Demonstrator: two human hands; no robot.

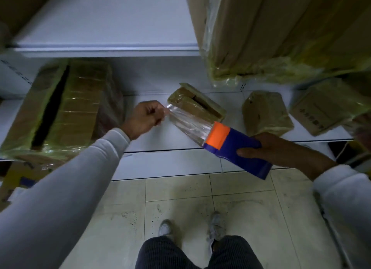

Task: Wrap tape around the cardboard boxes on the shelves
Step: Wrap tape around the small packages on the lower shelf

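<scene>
Pulling clear tape (188, 124) free, we pinch its loose end in our closed left hand (144, 118) while our right hand (275, 148) is wrapped around the blue-and-orange dispenser (236, 148). Just beyond the left hand's knuckles, a small open cardboard box (197, 104) lies on the shelf (160, 136). Slack film could fold onto itself and stick before reaching the box, we judge.

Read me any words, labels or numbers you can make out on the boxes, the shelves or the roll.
Nothing can be read here.
Small box at far right: dark printed characters on its side, too blurred to read.
Shelf upright at far left: a column of dark marks, too blurred to read.
Blue and orange roll in the right hand: no print visible.
Left hand pinches the clear film: no print.
</scene>
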